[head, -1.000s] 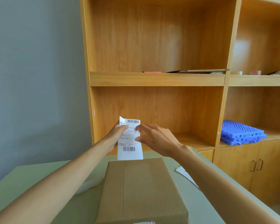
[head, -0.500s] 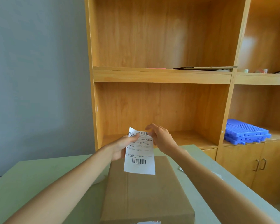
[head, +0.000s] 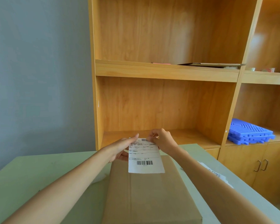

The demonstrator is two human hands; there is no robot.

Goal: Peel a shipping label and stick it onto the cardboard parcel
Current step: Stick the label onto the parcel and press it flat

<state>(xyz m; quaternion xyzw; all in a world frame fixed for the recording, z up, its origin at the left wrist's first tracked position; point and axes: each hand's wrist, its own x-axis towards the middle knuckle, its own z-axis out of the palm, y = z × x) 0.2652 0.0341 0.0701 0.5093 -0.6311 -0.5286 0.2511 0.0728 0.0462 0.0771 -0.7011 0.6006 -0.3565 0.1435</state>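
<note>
A white shipping label [head: 145, 157] with two barcodes hangs upright over the far end of a brown cardboard parcel [head: 145, 194], which lies flat on the pale green table [head: 31, 178]. My left hand [head: 120, 148] holds the label's left edge, fingers behind the sheet. My right hand [head: 162, 141] pinches its top right corner. The label's lower edge overlaps the parcel's far end; I cannot tell whether it touches the cardboard.
A white paper scrap [head: 100, 177] lies left of the parcel, a printed paper strip [head: 217, 174] to its right. Behind the table stands a wooden shelf unit [head: 165, 71]; blue plastic trays [head: 250, 131] rest in its right bay above cabinet doors [head: 262, 165].
Both hands have brought the label down and toward me, from in front of the shelf to over the parcel's far end. My right fingers closed onto the top corner.
</note>
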